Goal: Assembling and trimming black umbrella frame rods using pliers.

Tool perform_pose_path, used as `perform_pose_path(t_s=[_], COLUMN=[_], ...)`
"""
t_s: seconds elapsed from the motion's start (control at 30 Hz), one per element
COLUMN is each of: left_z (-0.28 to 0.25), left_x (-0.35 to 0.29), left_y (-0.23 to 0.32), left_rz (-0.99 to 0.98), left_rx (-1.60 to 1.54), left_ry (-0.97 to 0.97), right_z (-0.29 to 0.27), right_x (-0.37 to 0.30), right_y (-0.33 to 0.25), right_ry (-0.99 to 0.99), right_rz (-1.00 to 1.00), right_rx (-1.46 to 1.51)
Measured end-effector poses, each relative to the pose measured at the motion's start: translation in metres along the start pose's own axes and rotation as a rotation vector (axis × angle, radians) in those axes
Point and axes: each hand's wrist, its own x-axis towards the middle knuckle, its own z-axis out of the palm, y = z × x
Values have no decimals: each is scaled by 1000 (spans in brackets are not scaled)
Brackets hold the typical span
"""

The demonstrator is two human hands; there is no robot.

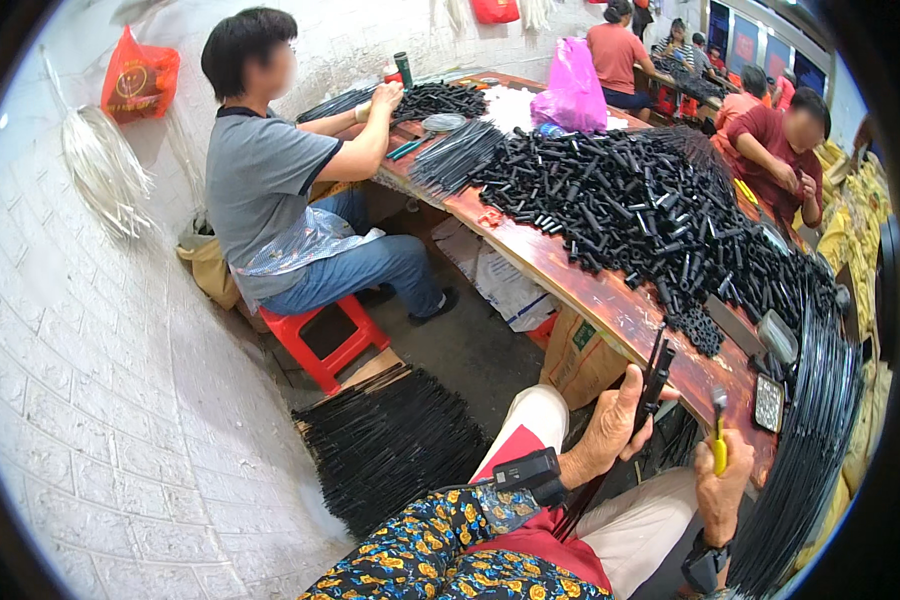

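My left hand [612,430] is closed around thin black rods with thick black tubes [656,378] at their upper ends. The rods' lower lengths [578,505] run down over my lap. My right hand [724,485] grips a yellow-handled tool [719,450] with a metal head pointing up, just right of the tubes; its exact kind is unclear. Both hands are at the near edge of a reddish wooden table [610,305]. A large heap of short black tubes [630,200] covers much of the tabletop beyond them.
Long black rods [810,430] hang along the table's right side, near a small metal tin [768,402] and a clear container [776,337]. More rods [385,450] lie on the floor at left. A co-worker [270,180] sits on a red stool [325,340]; another person [780,160] works across the table.
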Motion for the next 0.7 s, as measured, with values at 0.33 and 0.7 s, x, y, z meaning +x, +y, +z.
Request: perform_pose_path(t_s=[0.33, 0.7], left_z=[-5, -7], left_x=[13, 16], left_y=[-6, -7], left_rz=[-48, -81], left_rx=[-71, -92], left_ry=[-94, -86], right_z=[-8, 3], right_x=[64, 67], right_y=[150, 215], right_ry=[211, 219], right_rz=[298, 480], right_rx=[215, -119])
